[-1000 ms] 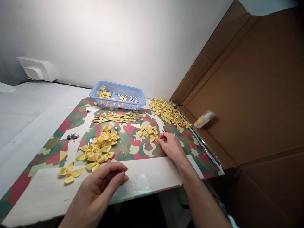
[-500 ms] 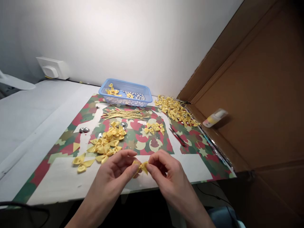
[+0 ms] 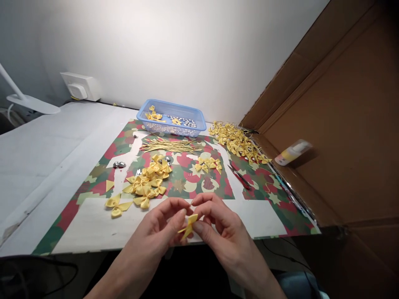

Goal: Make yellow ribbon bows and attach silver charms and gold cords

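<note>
A small yellow ribbon bow (image 3: 190,224) is held near the table's front edge, turned partly side-on. My right hand (image 3: 222,226) pinches it between thumb and index finger. My left hand (image 3: 162,228) is closed at the bow's other side, thumb up and fingers curled behind it; the exact contact of its fingertips is partly hidden. Left of my hands lies a pile of yellow bows (image 3: 145,185), with a single bow (image 3: 116,205) nearer me. Beyond my right hand sits a small group of bows (image 3: 208,164).
A blue basket (image 3: 171,128) with bows and silver beads stands by the wall. Before it lie gold ties (image 3: 171,145). Scissors-like snips (image 3: 239,177), a heap of bows with ties (image 3: 237,141) and a bottle (image 3: 292,153) are to the right. Silver bells or beads (image 3: 119,165) lie left.
The bow has turned from facing me to nearly side-on, and my hands have drawn closer together around it. The whole view has shifted slightly.
</note>
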The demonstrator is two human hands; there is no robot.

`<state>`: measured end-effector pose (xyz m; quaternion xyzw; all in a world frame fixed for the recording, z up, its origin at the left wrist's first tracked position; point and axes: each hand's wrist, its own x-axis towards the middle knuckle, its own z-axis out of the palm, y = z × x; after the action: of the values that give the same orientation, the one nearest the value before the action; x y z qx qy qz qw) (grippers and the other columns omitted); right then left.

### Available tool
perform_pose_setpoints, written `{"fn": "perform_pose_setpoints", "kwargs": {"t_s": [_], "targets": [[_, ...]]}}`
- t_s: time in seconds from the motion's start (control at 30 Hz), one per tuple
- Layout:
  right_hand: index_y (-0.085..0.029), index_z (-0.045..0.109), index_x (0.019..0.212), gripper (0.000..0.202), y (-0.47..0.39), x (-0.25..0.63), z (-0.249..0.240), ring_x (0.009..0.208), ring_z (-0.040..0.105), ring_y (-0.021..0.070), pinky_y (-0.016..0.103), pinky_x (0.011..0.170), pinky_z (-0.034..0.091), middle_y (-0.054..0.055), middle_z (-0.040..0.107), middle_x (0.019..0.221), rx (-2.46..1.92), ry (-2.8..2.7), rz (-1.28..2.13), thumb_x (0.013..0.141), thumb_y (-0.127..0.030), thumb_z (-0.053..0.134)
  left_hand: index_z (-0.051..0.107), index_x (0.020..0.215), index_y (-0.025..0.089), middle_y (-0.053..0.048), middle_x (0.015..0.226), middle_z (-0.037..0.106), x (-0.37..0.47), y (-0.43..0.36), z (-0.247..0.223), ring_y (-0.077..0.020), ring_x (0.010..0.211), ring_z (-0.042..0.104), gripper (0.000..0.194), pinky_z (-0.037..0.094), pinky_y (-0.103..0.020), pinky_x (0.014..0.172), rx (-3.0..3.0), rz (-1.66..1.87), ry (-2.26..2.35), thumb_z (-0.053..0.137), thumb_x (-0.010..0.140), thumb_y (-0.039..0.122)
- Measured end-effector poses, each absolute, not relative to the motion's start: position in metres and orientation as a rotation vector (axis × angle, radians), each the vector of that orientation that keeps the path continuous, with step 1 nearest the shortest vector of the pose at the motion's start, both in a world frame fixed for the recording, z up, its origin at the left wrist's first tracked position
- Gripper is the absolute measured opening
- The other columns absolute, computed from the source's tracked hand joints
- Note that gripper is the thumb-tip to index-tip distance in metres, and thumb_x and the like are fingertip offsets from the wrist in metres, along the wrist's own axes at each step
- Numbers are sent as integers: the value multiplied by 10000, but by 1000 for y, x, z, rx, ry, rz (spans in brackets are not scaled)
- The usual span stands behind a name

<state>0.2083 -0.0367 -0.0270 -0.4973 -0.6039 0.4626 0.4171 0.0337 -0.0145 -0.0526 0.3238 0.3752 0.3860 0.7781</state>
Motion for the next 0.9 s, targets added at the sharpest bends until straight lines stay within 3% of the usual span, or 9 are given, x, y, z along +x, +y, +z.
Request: {"fn": "perform_pose_setpoints", "kwargs": {"t_s": [0.1, 0.17, 0.3, 0.5, 0.7, 0.8, 0.9], "targets": [[-230, 632, 876, 140, -39, 210, -20, 805, 565, 146, 256, 713, 428, -6, 631, 901, -1343, -1647, 1107, 994, -219, 557, 734, 983, 235, -34, 1026, 693, 25, -14, -53, -193, 928, 664, 329, 574, -253, 796, 868, 922, 925, 654, 935, 551], [-229, 629, 867, 160, -40, 211, -16, 717, 540, 130, 250, 680, 415, -33, 622, 795, -1403, -1728, 1129, 996, -187, 544, 748, 975, 240, -23, 961, 692, 20, -14, -52, -190, 898, 666, 317, 577, -232, 761, 951, 944, 937, 690, 911, 545], [-237, 653, 922, 154, -40, 210, -17, 759, 571, 129, 242, 701, 431, -32, 652, 842, -1387, -1708, 1178, 1007, -197, 531, 757, 940, 252, 10, 896, 692, 15, -13, -50, -152, 813, 669, 130, 564, -197, 718, 1027, 900, 887, 806, 862, 344], [-268, 615, 1151, 177, -45, 214, -25, 783, 579, 149, 248, 670, 454, -14, 644, 895, -1325, -1468, 1337, 1021, -373, 557, 776, 945, 253, -15, 921, 740, 15, -16, -53, -175, 768, 692, 131, 573, -224, 656, 945, 896, 959, 802, 845, 334], [-234, 651, 962, 99, -45, 213, -25, 746, 576, 112, 222, 688, 441, -44, 636, 828, -1328, -1527, 1311, 971, -165, 581, 819, 928, 265, -7, 905, 784, 15, -20, -48, -162, 759, 697, 109, 549, -196, 661, 1023, 899, 1045, 767, 861, 334], [-235, 654, 938, 120, -44, 212, -26, 743, 582, 103, 213, 700, 443, -55, 644, 829, -1338, -1553, 1295, 964, -142, 583, 808, 1007, 284, 11, 786, 768, 12, -21, -47, -156, 696, 669, 155, 526, -200, 621, 1136, 848, 1008, 764, 864, 322], [-243, 654, 945, 136, -43, 213, -26, 750, 585, 103, 216, 720, 445, -61, 650, 840, -1362, -1590, 1280, 970, -135, 575, 807, 1030, 300, -3, 865, 790, 10, -20, -47, -188, 749, 689, 181, 537, -234, 649, 1283, 869, 1010, 746, 861, 282]]}}
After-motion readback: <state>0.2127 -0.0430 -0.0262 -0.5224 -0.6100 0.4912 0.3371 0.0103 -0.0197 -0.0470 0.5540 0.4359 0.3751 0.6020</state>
